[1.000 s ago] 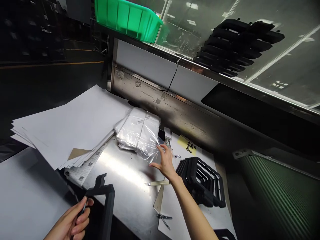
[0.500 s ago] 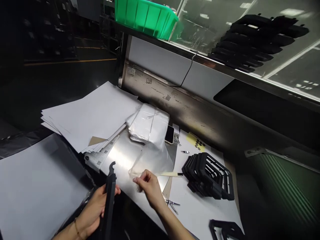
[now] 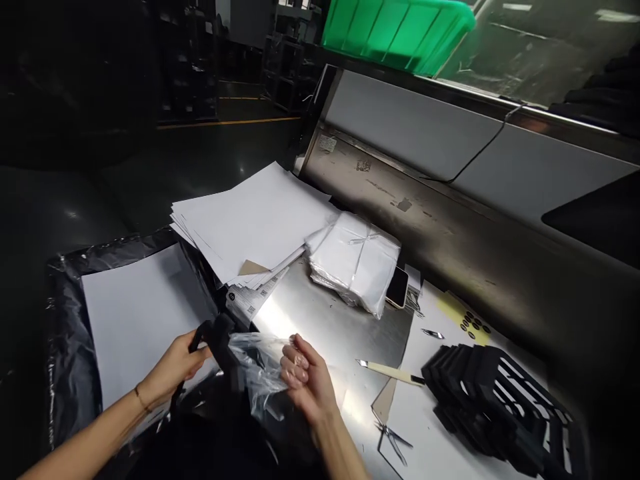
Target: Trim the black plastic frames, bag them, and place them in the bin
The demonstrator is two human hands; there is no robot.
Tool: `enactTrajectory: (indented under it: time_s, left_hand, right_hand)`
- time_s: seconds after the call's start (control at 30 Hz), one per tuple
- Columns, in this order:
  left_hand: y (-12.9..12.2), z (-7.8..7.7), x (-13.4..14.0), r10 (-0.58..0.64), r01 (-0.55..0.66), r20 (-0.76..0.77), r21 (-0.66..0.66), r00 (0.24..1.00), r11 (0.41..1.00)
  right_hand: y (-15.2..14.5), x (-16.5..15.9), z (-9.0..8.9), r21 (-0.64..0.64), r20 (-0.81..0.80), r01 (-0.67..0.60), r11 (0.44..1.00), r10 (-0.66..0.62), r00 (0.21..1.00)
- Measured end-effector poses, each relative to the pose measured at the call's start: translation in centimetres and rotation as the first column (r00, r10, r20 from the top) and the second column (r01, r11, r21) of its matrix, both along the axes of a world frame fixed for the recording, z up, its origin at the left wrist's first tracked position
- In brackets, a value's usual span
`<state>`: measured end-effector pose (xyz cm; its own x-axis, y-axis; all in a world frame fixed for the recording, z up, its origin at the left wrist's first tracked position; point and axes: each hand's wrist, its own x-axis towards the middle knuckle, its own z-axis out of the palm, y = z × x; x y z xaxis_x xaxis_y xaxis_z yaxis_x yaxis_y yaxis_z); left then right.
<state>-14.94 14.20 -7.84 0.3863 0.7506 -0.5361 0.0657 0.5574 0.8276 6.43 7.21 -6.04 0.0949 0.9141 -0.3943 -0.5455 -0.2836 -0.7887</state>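
Observation:
My left hand (image 3: pixel 173 372) is closed around a black plastic frame (image 3: pixel 223 343), partly blurred and dark against the background. Close to it, my right hand (image 3: pixel 311 380) has its fingers curled into a thin clear plastic bag (image 3: pixel 260 363). The crumpled bag spans the gap between both hands and lies against the frame's edge; whether the frame is inside it I cannot tell. Beyond the hands, a tied stack of clear plastic bags (image 3: pixel 353 260) rests on the metal tabletop (image 3: pixel 325 330).
White sheets (image 3: pixel 260 220) lie at the table's back left, beside a box lined with black plastic (image 3: pixel 63 360). Rightward are a phone (image 3: pixel 397 288), a cream-handled knife (image 3: pixel 393 372), nippers (image 3: pixel 393 443) and stacked black frames (image 3: pixel 500 407). A green bin (image 3: pixel 395 33) stands on the shelf above.
My right hand has drawn the bag off the stack's side toward the left hand and the frame. The frame has turned in my left hand. The view has swung left.

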Motion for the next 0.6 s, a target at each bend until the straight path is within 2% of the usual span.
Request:
enactTrajectory:
  time_s: [0.13,0.2,0.27,0.33,0.4,0.47,0.53,0.6]
  left_hand:
    - [0.4,2.0,-3.8,-0.095,0.095,-0.011,-0.019,0.995,0.995]
    - [0.2,2.7,-4.2,-0.161,0.160,-0.022,-0.045,0.987,0.986]
    - [0.1,2.5,-3.5,-0.224,0.223,-0.035,-0.048,0.974,0.974]
    - [0.1,1.7,-2.3,-0.268,0.267,-0.039,-0.032,0.963,0.963]
    - [0.2,0.6,-1.5,-0.298,0.298,-0.052,-0.021,0.953,0.954]
    - [0.2,-0.4,-1.6,-0.319,0.318,-0.081,-0.024,0.944,0.948]
    - [0.0,-1.0,-2.4,-0.328,0.326,-0.120,-0.035,0.937,0.945]
    - [-0.3,-1.2,-3.6,-0.323,0.320,-0.155,-0.046,0.933,0.946]
  right_hand:
    - [2.3,-0.8,-0.6,0.000,-0.002,-0.098,0.995,0.098,0.995]
    - [3.5,-1.4,-0.9,0.000,0.042,-0.193,0.981,0.192,0.980]
    - [4.6,-2.1,-0.8,-0.008,0.108,-0.331,0.944,0.330,0.938]
    - [5.4,-3.1,-0.2,-0.018,0.195,-0.481,0.876,0.475,0.858]
    - [5.6,-3.9,0.8,-0.028,0.305,-0.618,0.786,0.596,0.743]
    - [5.0,-4.3,1.7,-0.042,0.439,-0.702,0.711,0.645,0.626]
    - [3.7,-4.1,2.0,-0.070,0.596,-0.706,0.704,0.597,0.537]
    - [1.7,-3.7,1.4,-0.105,0.742,-0.650,0.753,0.494,0.453]
